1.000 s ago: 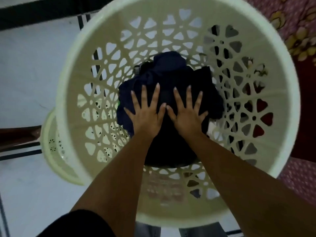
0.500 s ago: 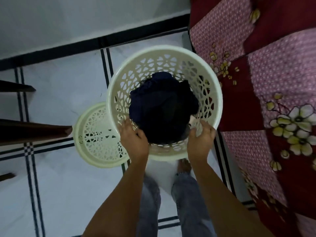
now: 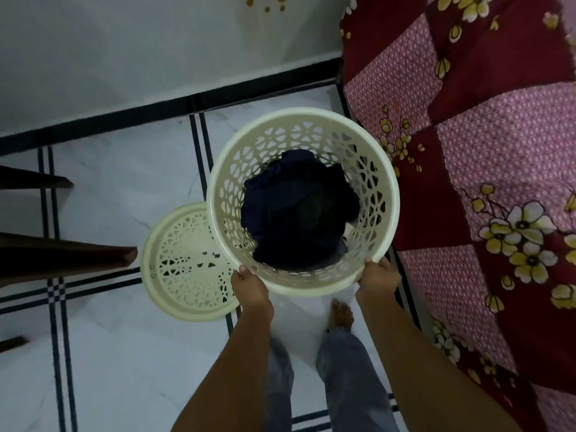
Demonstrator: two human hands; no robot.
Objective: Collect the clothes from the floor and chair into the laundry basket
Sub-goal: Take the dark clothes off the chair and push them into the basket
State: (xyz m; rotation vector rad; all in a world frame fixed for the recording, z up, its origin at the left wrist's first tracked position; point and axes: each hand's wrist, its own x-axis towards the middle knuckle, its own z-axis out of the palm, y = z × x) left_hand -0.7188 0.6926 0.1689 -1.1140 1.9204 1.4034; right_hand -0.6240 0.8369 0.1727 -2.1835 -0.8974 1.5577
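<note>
Since a second ago, when my palms pressed flat on the dark clothes, I have pulled both hands out and taken the basket by its near rim, and the view has drawn back from it; the white tiled floor (image 3: 103,194) with its black lines now fills the left and lower frame; a red and pink floral patchwork spread (image 3: 486,169) covers the whole right side, its edge just beside the basket; the cream laundry basket (image 3: 388,182), round with cut-out walls, sits at centre frame; inside it lies a bundle of dark navy clothes (image 3: 296,210), heaped toward the near wall, with a paler scrap of cloth showing at its lower right; a cream perforated lid (image 3: 184,263) lies flat on the floor at the basket's lower left, partly hidden behind it; dark wooden furniture edges (image 3: 65,254) jut in from the left edge; my left hand (image 3: 249,286) is clenched over the rim at the lower left of the basket; my right hand (image 3: 378,275) grips the rim at the lower right; a bare foot (image 3: 341,316) shows below the basket, between my forearms.
</note>
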